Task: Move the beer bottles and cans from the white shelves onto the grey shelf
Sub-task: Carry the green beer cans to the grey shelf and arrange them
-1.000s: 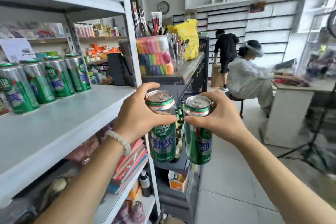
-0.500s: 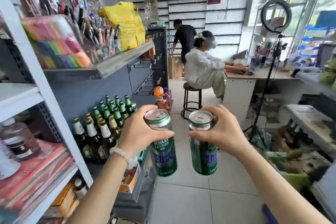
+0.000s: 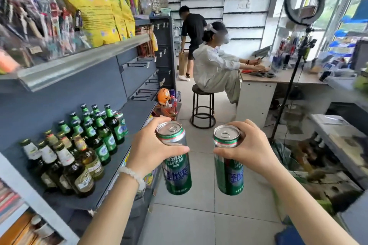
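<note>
My left hand (image 3: 152, 146) grips a tall green beer can (image 3: 175, 162) near its top. My right hand (image 3: 251, 148) grips a second green beer can (image 3: 229, 162) the same way. Both cans hang upright over the tiled aisle floor, just right of the grey shelf (image 3: 137, 113). On that shelf stand several green beer bottles (image 3: 101, 129), several dark bottles with pale labels (image 3: 65, 165) nearer me, and one can (image 3: 120, 121) behind the green bottles. The far right part of the grey shelf board is bare.
A white shelf upright (image 3: 33, 197) stands at the lower left. Yellow bags (image 3: 95, 10) fill the shelf above. A seated person (image 3: 215, 65) on a stool (image 3: 203, 105), a standing person (image 3: 192, 32), a counter (image 3: 278, 79) and a ring-light tripod (image 3: 302, 26) occupy the aisle ahead.
The view has swung right, away from the white shelf of cans to the grey shelf of bottles. Both hands still carry their cans, now slightly farther apart.
</note>
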